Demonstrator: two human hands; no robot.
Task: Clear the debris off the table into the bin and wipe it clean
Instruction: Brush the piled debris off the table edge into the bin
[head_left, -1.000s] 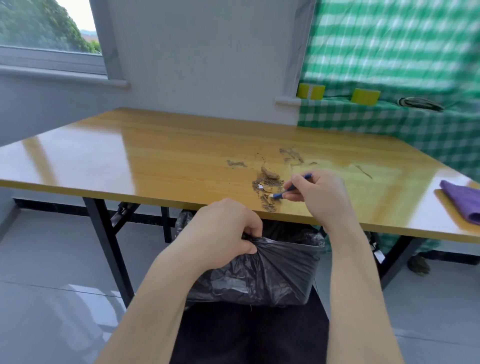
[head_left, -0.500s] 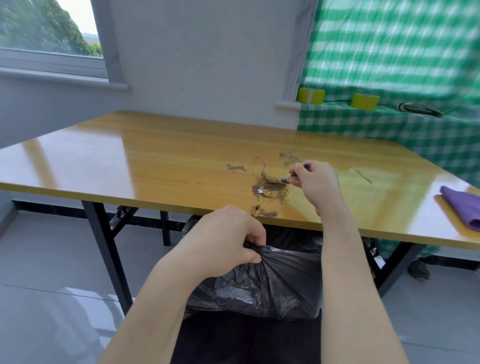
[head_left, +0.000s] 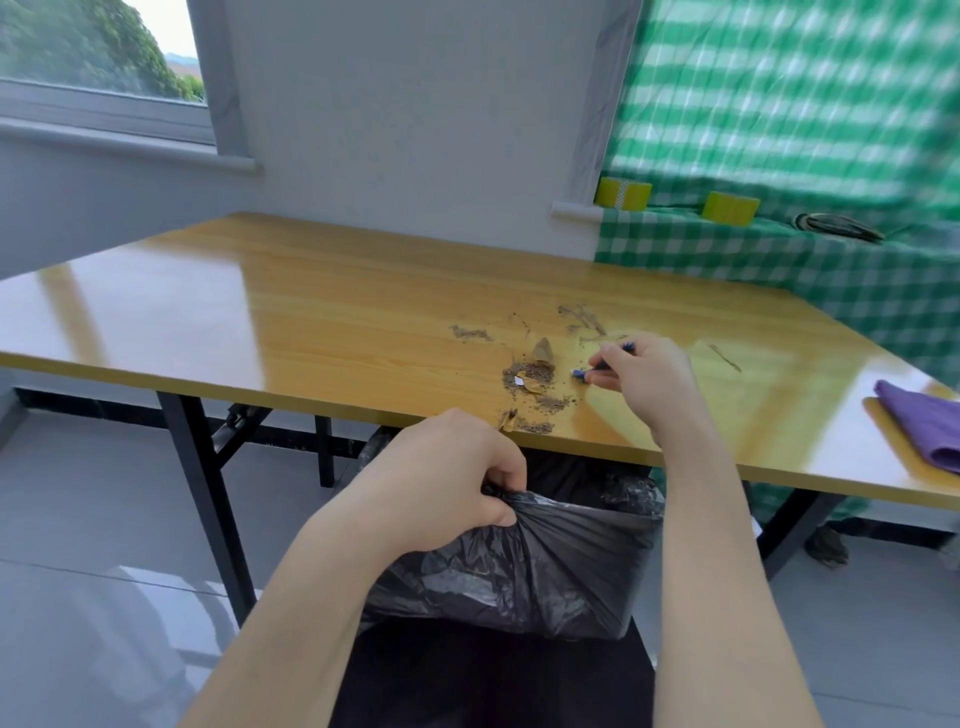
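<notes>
Where the table (head_left: 260, 312) nears its front edge, the debris (head_left: 530, 382) lies in a loose brown patch of grit, a few tan scraps and a white fleck, with thinner smears farther back. Just right of it, the right hand (head_left: 647, 384) pinches a thin blue stick (head_left: 602, 366), its pale tip low beside the pile. Below the edge, the left hand (head_left: 447, 478) grips a bunched fold of the black bin bag (head_left: 545, 566), fingers curled tight round the plastic. A purple cloth (head_left: 919, 423) sits at the table's right end, well apart from the debris — and two yellow-green tape rolls (head_left: 622, 193) stand on the checked cloth (head_left: 727, 260) behind.
</notes>
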